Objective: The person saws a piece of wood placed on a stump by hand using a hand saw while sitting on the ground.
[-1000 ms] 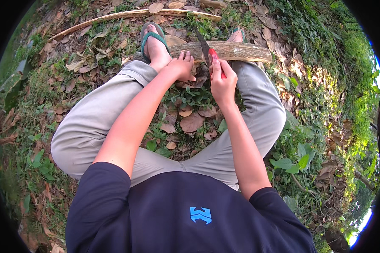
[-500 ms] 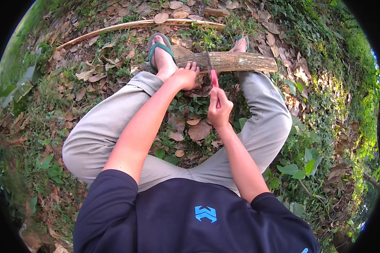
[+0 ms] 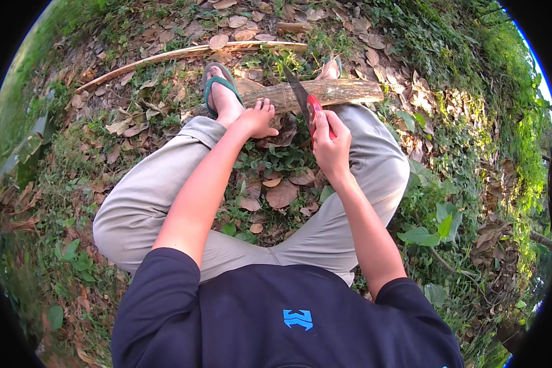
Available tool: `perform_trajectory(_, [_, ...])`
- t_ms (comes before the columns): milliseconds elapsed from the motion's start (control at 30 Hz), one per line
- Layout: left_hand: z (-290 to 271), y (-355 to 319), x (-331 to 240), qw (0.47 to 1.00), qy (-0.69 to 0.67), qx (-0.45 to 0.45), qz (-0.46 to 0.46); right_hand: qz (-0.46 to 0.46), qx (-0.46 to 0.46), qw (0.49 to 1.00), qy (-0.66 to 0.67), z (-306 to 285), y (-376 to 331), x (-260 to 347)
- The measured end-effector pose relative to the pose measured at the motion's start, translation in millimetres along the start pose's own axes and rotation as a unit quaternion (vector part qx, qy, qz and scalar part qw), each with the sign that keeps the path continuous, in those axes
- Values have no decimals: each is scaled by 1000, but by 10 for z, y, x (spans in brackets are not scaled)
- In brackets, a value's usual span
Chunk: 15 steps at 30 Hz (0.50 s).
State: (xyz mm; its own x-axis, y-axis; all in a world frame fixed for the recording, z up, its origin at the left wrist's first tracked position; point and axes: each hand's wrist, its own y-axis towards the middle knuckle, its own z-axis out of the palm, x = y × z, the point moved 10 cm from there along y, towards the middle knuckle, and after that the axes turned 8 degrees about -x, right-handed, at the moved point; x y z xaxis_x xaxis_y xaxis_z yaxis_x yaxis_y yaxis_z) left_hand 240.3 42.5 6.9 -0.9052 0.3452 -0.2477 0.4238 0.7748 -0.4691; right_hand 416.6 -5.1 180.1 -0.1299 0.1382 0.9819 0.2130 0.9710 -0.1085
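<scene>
A barked log (image 3: 343,92) lies crosswise in front of me, between my feet and my knees. My right hand (image 3: 331,140) is wrapped round the red handle of a hand saw (image 3: 298,89). The saw's dark blade points away from me across the log, its broad side showing; I cannot tell whether it touches the wood. Left of the saw, my left hand (image 3: 257,120) is open at the log's near side, fingers stretched toward the bark and thumb apart. Whether its fingertips touch the bark is unclear.
My sandalled left foot (image 3: 224,98) is by the log's left end, and my right foot (image 3: 330,70) is behind the log. Beyond lies a long split strip of wood (image 3: 184,53) and a short wood piece (image 3: 293,27). Dry leaves (image 3: 282,194) and green plants cover the ground.
The saw has turned from edge-on to showing its broad side, and my right hand has shifted right. My left hand's fingers have lifted or slid back on the log. The view has shifted slightly.
</scene>
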Motion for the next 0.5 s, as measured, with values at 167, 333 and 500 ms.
perform_trajectory(167, [-28, -47, -12, 1000, 14, -6, -2, 8, 12, 999, 45, 64, -201, -8])
perform_trajectory(333, [-63, -33, -44, 1000, 9, -5, -3, -30, 0, 1000, -4, 65, -303, 47])
perform_trajectory(500, [-42, -26, -30, 1000, 5, -12, 9, -48, 9, 995, -88, 109, -305, 511])
